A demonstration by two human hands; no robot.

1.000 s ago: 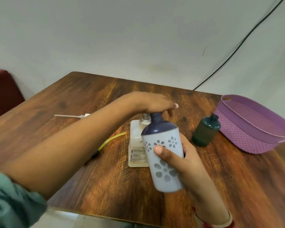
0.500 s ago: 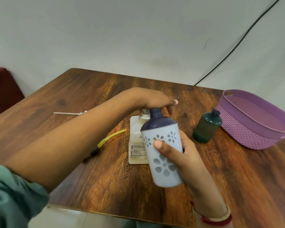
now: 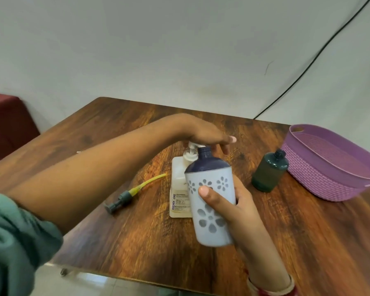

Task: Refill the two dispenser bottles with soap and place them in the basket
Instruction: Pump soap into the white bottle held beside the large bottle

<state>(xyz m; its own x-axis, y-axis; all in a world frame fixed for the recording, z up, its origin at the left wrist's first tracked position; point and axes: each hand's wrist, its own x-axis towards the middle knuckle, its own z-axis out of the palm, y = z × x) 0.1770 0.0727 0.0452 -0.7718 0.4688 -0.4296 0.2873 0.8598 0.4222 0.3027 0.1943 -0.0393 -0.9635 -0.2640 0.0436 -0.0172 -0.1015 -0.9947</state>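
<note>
Lavender-white plastic pierced with flower-shaped cut-outs sits in the right hand (image 3: 241, 208). I have the flowered bottle (image 3: 212, 225) gripped round its body, with the thumb across the front and the other fingers curled behind. It is lifted off the surface (image 3: 137, 242) and tilted. Its smooth navy shoulder and open, capless neck lean toward the soap bottle (image 3: 178, 182).

The left hand (image 3: 209, 135) reaches across above that neck. Its fingers are fairly straight and grasp nothing, and the hand rests on the white pump head (image 3: 192, 146). The open neck lies just under those fingers, beside the pump. I cannot tell whether the spout touches it.

The soap bottle is flat-sided, pale and translucent with a printed label, and it stands near the middle of the surface. A round, dark green bottle (image 3: 269, 171) with a bare threaded neck stands upright toward the right edge, just beside the basket (image 3: 329, 184). The basket is purple plastic, oval, moulded in a woven texture, with a handle slot in its rim. A loose pump (image 3: 124, 197) with a yellow tube lies flat to the left of the soap bottle. The surface is glossy brown wood grain.
</note>
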